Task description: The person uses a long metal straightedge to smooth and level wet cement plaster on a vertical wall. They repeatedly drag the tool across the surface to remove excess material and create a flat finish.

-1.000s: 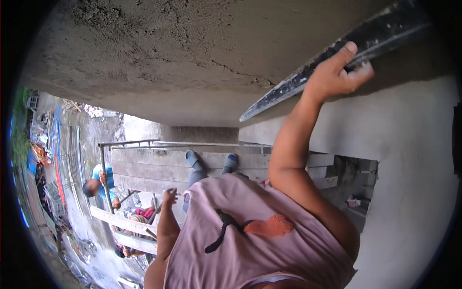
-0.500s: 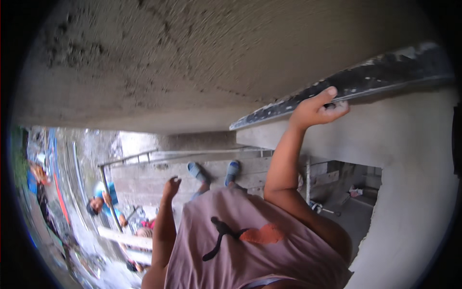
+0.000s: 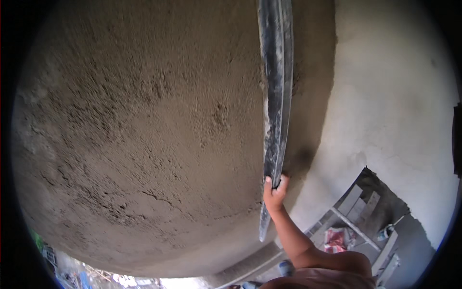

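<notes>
A long, dark straightedge smeared with pale mortar stands almost upright against the freshly plastered wall. My right hand is closed around it near the lower end, thumb on the left side and fingers wrapped over the right. Rough pits and cracks mark the brown wet plaster left of the straightedge, while a smoother brown strip shows to its right. My left hand is outside the picture.
A dry grey wall borders the wet plaster on the right. Through an opening below it show boards, a pipe, a red-and-white sack and a small can. A slipper appears at the lower edge.
The straightedge has swung from a slanted, near-level position at the right to nearly upright, my right hand still on it. My view has tilted up the wall; my left hand has left the picture.
</notes>
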The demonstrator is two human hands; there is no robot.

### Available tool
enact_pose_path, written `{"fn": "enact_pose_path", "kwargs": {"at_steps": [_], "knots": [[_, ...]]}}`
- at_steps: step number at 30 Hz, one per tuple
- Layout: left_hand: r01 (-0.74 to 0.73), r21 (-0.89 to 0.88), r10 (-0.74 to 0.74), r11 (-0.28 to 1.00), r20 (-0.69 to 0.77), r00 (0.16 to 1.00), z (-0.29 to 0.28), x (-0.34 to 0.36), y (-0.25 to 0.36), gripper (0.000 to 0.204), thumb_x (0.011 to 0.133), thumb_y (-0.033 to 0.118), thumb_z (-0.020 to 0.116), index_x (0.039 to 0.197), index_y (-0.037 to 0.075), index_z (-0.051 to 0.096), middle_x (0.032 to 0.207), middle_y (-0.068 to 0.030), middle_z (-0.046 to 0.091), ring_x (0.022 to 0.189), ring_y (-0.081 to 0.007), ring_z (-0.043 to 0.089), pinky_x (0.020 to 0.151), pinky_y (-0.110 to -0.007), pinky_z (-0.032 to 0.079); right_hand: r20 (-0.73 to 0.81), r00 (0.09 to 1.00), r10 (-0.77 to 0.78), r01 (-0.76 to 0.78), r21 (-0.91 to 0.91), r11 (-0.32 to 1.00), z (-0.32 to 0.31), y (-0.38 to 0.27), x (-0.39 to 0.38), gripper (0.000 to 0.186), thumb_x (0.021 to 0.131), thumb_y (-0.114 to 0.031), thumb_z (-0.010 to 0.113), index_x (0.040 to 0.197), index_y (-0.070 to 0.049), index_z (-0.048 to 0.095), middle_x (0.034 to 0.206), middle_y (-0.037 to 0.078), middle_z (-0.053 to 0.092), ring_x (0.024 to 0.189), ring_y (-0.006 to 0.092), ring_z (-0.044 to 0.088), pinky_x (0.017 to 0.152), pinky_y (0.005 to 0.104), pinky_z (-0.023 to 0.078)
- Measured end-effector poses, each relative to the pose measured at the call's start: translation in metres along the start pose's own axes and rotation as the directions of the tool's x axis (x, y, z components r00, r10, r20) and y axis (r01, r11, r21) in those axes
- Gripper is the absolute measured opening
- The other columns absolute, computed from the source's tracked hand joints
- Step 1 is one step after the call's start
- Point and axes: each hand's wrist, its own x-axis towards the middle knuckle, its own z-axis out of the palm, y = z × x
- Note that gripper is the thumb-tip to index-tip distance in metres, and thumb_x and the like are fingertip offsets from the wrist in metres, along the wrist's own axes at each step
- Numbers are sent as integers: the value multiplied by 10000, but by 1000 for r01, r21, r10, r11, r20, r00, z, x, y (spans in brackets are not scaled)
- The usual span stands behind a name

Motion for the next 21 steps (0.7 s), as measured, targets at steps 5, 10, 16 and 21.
{"fn": "enact_pose_path", "kwargs": {"at_steps": [5,10,16,21], "knots": [[-188,-3,188,982,55,981,-1,41,90,346,859,400,630,950,68,664,842,-200,652,787,-343,641,700,-443,511,9,999,-45,46,-26,999,-6,8,-10,327,785,-149,672,991,7,473,842,219,502,736,429,512,646,488,412],[-247,34,241,969,124,963,13,45,110,350,862,407,625,970,77,668,876,-211,654,813,-358,639,721,-453,509,43,998,-55,63,-227,972,-20,60,-58,446,803,-233,670,1065,53,449,980,311,514,870,502,510,776,510,434],[-160,102,151,982,88,985,1,11,49,356,866,416,619,994,88,673,916,-224,656,844,-376,637,747,-465,506,92,996,-15,31,-176,984,-8,26,-35,443,855,-249,630,1108,60,440,1049,325,498,940,511,502,807,504,430],[-181,178,173,967,62,983,5,-14,-39,363,869,424,614,1014,97,677,950,-235,658,870,-391,634,768,-475,504,9,996,-83,84,-112,990,-2,-37,46,390,878,-219,611,1106,49,443,957,269,501,859,470,511,739,495,419]]}}
